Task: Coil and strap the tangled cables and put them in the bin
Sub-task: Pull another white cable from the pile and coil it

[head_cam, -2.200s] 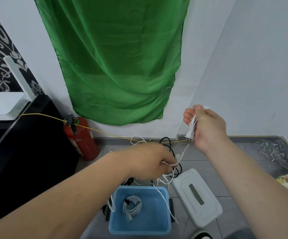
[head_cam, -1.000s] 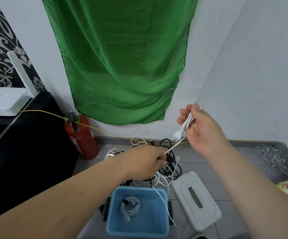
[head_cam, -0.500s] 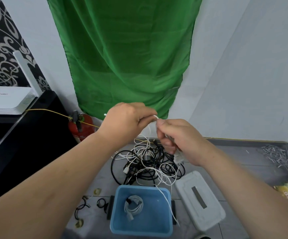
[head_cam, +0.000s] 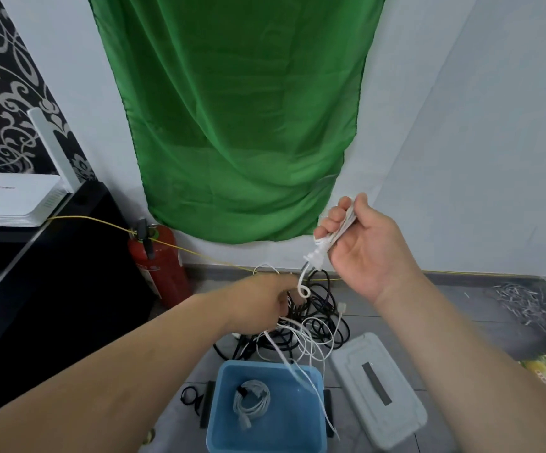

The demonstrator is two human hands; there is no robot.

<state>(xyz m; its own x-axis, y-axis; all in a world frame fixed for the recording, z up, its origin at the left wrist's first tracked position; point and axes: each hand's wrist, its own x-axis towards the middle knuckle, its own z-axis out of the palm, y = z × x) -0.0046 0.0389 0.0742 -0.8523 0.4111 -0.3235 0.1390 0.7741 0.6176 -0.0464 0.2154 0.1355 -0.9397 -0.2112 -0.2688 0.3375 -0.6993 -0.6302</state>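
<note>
The right hand [head_cam: 363, 253], raised above the blue bin [head_cam: 219, 416], clamps folded loops of the white cable [head_cam: 312, 257], its plug hanging out. The left hand [head_cam: 258, 304], lower, pinches the trailing run. Each new length is best fed in evenly, without slack, and shaken free of the tangle [head_cam: 323, 322] on the floor just behind the bin.
</note>
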